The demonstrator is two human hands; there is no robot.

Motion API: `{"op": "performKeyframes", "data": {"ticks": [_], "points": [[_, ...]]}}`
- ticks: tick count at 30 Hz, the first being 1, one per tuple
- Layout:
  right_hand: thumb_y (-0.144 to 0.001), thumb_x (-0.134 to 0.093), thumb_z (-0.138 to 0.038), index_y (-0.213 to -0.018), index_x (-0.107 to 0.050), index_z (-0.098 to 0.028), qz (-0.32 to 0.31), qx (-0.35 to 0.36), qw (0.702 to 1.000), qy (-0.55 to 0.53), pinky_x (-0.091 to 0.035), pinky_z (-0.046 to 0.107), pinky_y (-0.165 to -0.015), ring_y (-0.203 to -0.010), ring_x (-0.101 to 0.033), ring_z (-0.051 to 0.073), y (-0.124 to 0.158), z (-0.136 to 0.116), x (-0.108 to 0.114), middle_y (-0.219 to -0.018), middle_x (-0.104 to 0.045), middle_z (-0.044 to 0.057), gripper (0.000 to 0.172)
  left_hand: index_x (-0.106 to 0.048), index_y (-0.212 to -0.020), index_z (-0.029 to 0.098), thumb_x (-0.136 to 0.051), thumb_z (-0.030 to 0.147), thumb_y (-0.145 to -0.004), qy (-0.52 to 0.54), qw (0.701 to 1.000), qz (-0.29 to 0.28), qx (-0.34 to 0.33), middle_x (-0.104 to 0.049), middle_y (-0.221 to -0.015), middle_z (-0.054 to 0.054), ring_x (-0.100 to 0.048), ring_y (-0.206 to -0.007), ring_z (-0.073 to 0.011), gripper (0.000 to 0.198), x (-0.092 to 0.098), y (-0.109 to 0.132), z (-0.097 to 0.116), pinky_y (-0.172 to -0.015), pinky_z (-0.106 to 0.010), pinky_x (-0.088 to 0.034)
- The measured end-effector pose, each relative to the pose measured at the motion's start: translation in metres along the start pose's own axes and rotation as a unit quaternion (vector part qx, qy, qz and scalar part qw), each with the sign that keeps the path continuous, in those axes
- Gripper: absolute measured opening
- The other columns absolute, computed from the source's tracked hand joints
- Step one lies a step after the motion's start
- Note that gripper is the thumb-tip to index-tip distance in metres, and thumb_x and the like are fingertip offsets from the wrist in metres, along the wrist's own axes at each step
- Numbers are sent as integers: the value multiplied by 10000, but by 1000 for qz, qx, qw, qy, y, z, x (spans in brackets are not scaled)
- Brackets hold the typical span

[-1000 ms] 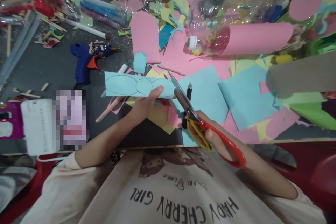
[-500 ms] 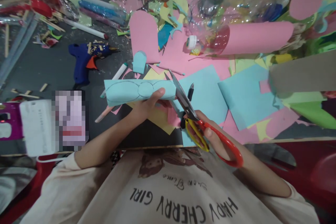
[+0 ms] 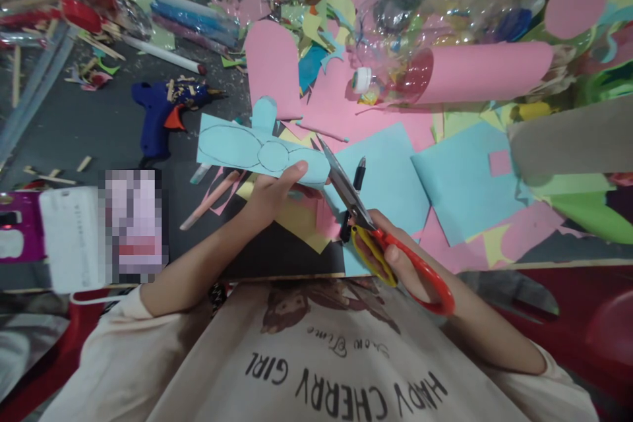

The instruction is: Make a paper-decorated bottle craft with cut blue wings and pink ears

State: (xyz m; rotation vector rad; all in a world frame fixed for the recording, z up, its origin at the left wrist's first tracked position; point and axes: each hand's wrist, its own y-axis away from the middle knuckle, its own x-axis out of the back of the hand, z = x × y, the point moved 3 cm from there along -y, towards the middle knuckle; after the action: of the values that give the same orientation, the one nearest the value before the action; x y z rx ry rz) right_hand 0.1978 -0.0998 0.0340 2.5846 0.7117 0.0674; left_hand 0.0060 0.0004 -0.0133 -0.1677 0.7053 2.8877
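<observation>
A light blue paper strip [image 3: 230,145] with a bow outline drawn on it is pinched in my left hand [image 3: 277,194], thumb on top. The strip tilts, its left end higher than its right. My right hand [image 3: 395,247] is closed round the red and yellow handles of the scissors [image 3: 346,188]. Their blades meet the strip's right end, the tips pointing up and left. Beneath the scissors lies a black pen [image 3: 360,175] on light blue paper [image 3: 395,178]. A small rounded blue paper piece [image 3: 264,115] shows just behind the strip.
A blue glue gun [image 3: 163,115] lies at the left, near a white power bank [image 3: 74,237]. A plastic bottle wrapped in pink paper [image 3: 484,72] lies at the back right. Markers [image 3: 163,55], a pink rounded cutout [image 3: 271,66] and several paper scraps cover the table.
The strip's left end has swung up and away from me, so it now slants down to the right. The scissors have stayed nearly in place at its right end.
</observation>
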Motion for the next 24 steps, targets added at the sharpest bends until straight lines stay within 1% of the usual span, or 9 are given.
{"op": "performKeyframes", "data": {"ticks": [2, 5, 8, 12, 17, 19, 24], "points": [[-847, -354, -793, -1022, -460, -248, -4, -14, 1000, -21, -247, 250, -473, -531, -281, 83, 1, 3, 0, -695, -377, -63, 582, -577, -633, 216, -651, 514, -683, -1, 1000, -19, -1, -631, -546, -10, -666, -570, -195, 311, -3, 1, 4, -569, -317, -574], [-822, -383, -809, -1050, -477, -251, -4, -24, 999, -29, -238, 245, -465, -536, -278, 82, 2, 5, 1, -701, -381, -59, 611, -562, -640, 217, -647, 473, -692, 11, 1000, -24, -16, -603, -510, 2, -669, -570, -196, 275, -6, 1, 10, -549, -298, -560], [-811, -382, -823, -1081, -477, -250, -3, -29, 999, -26, -228, 241, -456, -540, -273, 86, 1, 6, 1, -694, -376, -57, 640, -547, -627, 209, -642, 449, -718, 22, 999, -32, -35, -605, -530, -5, -669, -579, -187, 274, -6, 1, 13, -549, -285, -547], [-795, -375, -840, -1118, -472, -251, -2, -40, 999, -15, -222, 240, -457, -538, -267, 87, 1, 5, 1, -680, -359, -60, 679, -531, -598, 196, -632, 440, -741, 30, 998, -45, -42, -636, -586, -22, -635, -531, -149, 300, -6, -1, 14, -521, -265, -521], [-794, -379, -842, -1154, -471, -234, -4, -41, 999, 1, -205, 243, -458, -527, -257, 82, 1, 3, 2, -658, -328, -67, 712, -546, -560, 186, -649, 437, -736, 37, 997, -36, -57, -625, -563, -15, -628, -542, -138, 323, -5, -2, 17, -546, -252, -530], [-795, -387, -839, -1146, -467, -230, -3, -39, 999, 2, -196, 244, -457, -522, -252, 81, 1, 4, 2, -646, -313, -72, 707, -564, -553, 182, -648, 446, -740, 35, 997, -36, -62, -622, -544, -14, -632, -536, -143, 334, -4, -3, 16, -531, -248, -522], [-794, -397, -835, -1055, -453, -239, -5, -43, 999, -5, -176, 245, -461, -529, -221, 79, 1, 11, 0, -648, -272, -78, 652, -636, -592, 158, -579, 516, -820, -1, 998, -45, -53, -643, -534, -45, -628, -494, -150, 428, 2, -6, 7, -469, -246, -480]]}}
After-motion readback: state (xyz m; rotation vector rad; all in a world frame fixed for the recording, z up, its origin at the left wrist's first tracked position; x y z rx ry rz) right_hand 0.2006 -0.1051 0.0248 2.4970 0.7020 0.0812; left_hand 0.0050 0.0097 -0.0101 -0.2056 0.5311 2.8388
